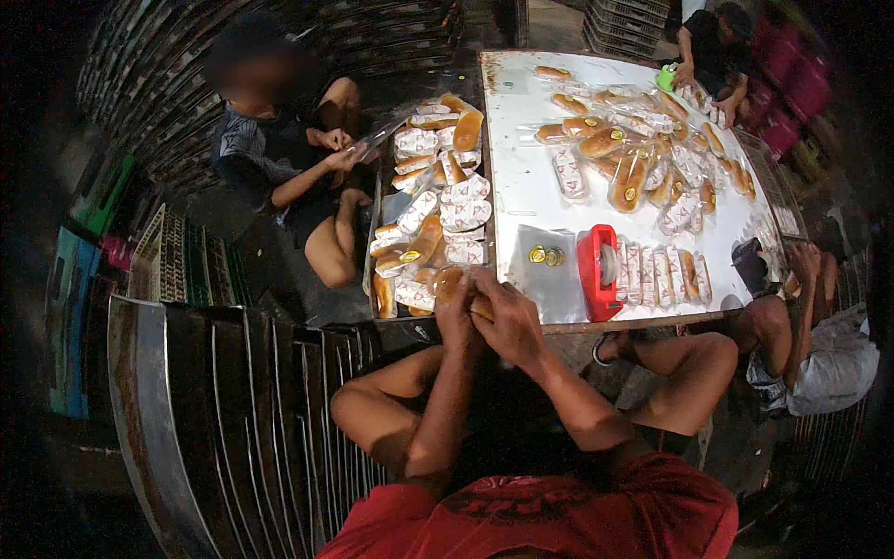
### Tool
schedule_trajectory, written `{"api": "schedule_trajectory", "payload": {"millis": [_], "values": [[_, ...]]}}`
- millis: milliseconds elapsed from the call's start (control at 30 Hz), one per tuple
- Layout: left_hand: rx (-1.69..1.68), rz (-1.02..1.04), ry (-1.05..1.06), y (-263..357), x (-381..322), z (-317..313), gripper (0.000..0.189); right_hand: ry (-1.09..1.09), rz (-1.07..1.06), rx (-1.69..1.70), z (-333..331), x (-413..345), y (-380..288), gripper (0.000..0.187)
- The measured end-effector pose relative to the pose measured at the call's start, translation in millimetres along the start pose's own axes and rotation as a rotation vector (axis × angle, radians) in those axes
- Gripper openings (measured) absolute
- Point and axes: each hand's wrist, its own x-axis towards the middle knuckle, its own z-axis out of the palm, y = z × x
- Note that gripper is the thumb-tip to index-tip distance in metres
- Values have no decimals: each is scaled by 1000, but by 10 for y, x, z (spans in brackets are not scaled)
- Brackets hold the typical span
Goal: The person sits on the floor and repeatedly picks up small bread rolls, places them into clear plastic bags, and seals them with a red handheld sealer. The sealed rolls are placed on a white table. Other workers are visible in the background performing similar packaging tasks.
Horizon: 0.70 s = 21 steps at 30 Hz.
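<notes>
Both my hands meet over the front right of a tray [369, 262] full of bread rolls. My left hand [457, 314] grips a brown bread roll [448, 279], and my right hand [506, 314] is at its right side, also closed on the bread; whether this is one roll or two I cannot tell. Rolls with printed paper [466, 202] lie just beyond. On the white tabletop, right of my hands, are clear plastic bags [548, 279] with round yellow stickers [546, 255] on them, a red tape dispenser [598, 272], and a row of wrapped rolls [660, 276].
Bagged rolls [628, 182] are heaped across the table. A person [258, 147] sits left of the tray, another [719, 56] works at the far right, and a third [796, 328] sits close right. Metal trays [230, 391] stand at my left; plastic crates [174, 251] are behind them.
</notes>
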Motion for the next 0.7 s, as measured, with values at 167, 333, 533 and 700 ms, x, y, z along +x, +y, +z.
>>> {"api": "schedule_trajectory", "payload": {"millis": [167, 333, 533, 700], "values": [[-433, -302, -22, 112, 64, -167, 31, -107, -244, 145, -82, -49, 219, 84], [-257, -400, -101, 4, -87, 176, 35, 34, 133, 85, -166, -25, 403, 85], [1, -435, -276, -429, -106, 441, 43, 250, 67, 126, -377, 230, 791, 46], [1349, 422, -115, -1130, 330, 80, 55, 408, 451, 420, -960, 482, 1324, 39]]}}
